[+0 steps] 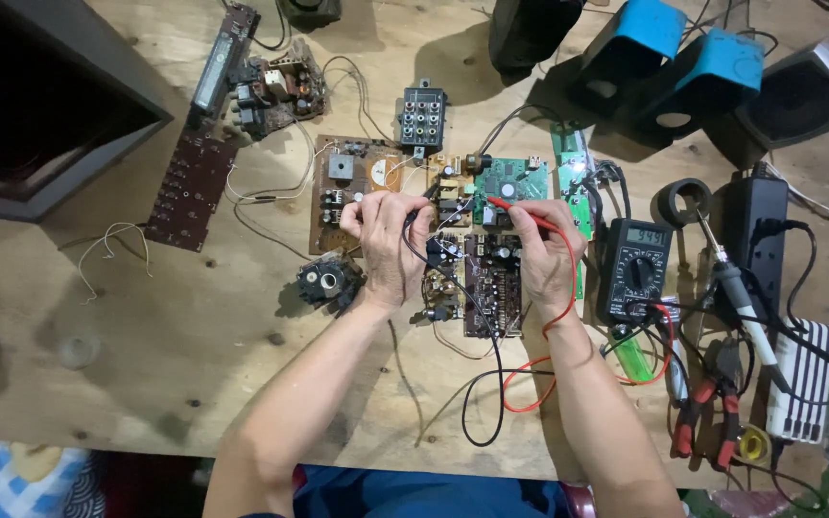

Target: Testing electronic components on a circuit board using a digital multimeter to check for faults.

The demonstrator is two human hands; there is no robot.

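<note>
Two meter probes are held to circuit boards on a plywood bench [194,364].

Nearest, red [530,379] and black leads [491,403] are looped over the bench edge between the forearms. The black probe [413,219] is pinched in the closed left hand [386,245], and the red probe [520,211] is gripped in the closed right hand [544,254]; both tips are pointed at the green board [510,180] and the brown boards [491,283] around it, though exact contact points cannot be made out. A multimeter [633,270] is lying just right of the right hand, with a soldering iron [741,293] and red pliers [707,408] beside it. Blue speakers [683,67] are set at the far edge.
</note>
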